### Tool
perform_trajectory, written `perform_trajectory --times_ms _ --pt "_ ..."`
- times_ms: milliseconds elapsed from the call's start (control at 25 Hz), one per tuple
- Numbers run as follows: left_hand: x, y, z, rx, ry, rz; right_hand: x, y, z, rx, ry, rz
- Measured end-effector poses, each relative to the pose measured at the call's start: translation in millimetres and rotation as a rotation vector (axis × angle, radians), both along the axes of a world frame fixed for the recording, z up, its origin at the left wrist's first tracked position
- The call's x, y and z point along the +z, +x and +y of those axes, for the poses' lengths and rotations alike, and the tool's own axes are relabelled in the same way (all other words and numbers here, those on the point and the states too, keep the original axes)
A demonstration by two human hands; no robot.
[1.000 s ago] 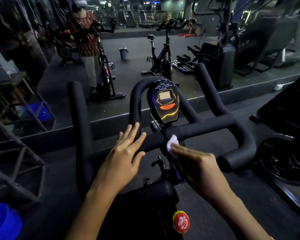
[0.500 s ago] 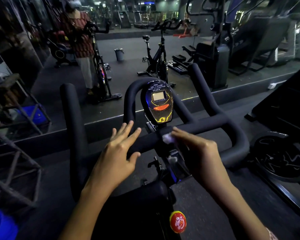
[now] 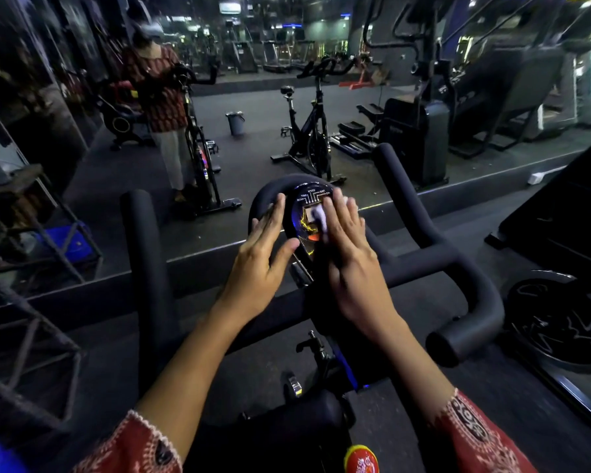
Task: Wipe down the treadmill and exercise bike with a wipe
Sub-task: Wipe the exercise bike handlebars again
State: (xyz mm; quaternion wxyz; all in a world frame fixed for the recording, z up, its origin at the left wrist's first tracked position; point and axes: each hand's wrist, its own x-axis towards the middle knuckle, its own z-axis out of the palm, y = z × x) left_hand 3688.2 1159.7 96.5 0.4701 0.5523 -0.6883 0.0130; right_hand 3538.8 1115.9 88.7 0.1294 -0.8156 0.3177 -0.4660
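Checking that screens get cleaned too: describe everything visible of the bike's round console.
The console is a round, black, glossy-looking disc mounted at the centre of the handlebar, inside its padded loop, facing the rider. White labels arc across the top above a small screen; yellow lines and an orange button show lower down. The right hand presses a white wipe flat on its face; the left hand rests against its left rim.

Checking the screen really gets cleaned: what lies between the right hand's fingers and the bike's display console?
A white wipe lies there, pressed by the right hand against the display console; the head view shows it.
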Motion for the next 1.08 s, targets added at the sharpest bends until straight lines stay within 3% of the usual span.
perform_trajectory --times_ms 200,440,480,640,720,880,1000,1080 --pt "-2 -2 3 -0.029 -0.022 -0.006 -12 10 17 0.057 -0.09 0.05" --pt "0 -1 1 -0.014 -0.012 0.013 30 9 -16 0.014 0.243 -0.178" --pt "-2 -1 2 -0.014 -0.018 0.02 39 18 -20 0.0 0.214 -0.138" --pt "-4 3 5 0.065 -0.063 0.155 27 22 -11 0.046 -0.211 0.176" --pt "-5 6 7 0.095 -0.074 0.203 6 3 1 0.167 -0.235 0.27" --pt "-5 0 8 0.022 -0.033 0.11 -20 -29 15 0.184 -0.019 0.206" --pt "-7 -2 4 0.011 -0.031 0.035 14 -7 -4 0.121 0.159 0.028" --pt "-10 -2 3 0.019 -0.04 0.015 30 8 -12 0.062 0.162 -0.013"
